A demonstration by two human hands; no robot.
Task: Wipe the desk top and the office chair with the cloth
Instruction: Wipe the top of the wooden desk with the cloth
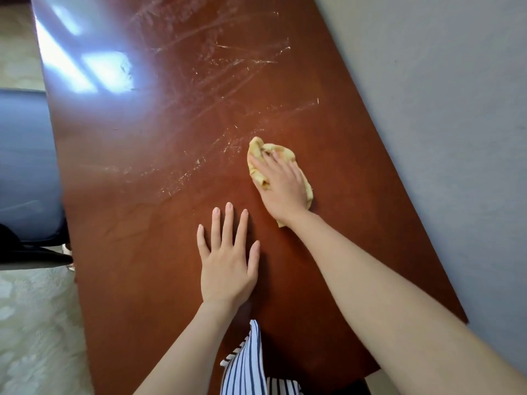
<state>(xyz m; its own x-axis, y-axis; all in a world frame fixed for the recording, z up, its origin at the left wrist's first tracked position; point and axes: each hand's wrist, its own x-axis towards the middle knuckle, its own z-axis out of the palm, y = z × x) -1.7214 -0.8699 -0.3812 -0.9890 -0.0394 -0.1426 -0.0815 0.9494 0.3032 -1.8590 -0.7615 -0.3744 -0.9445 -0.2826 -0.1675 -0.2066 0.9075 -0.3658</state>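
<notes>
A crumpled yellow cloth (258, 148) lies on the reddish-brown desk top (159, 132), right of its middle and near the grey wall (442, 109), pressed down under the right hand (282, 186), whose fingers lie nearly straight across it. The left hand (228, 269) rests flat on the bare wood just beside it, fingers spread and holding nothing. Whitish streaks (216, 69) mark the far surface; a blue-grey office chair (25, 166) stands at the desk's left edge, and a striped garment (245, 366) hangs at the near end.
</notes>
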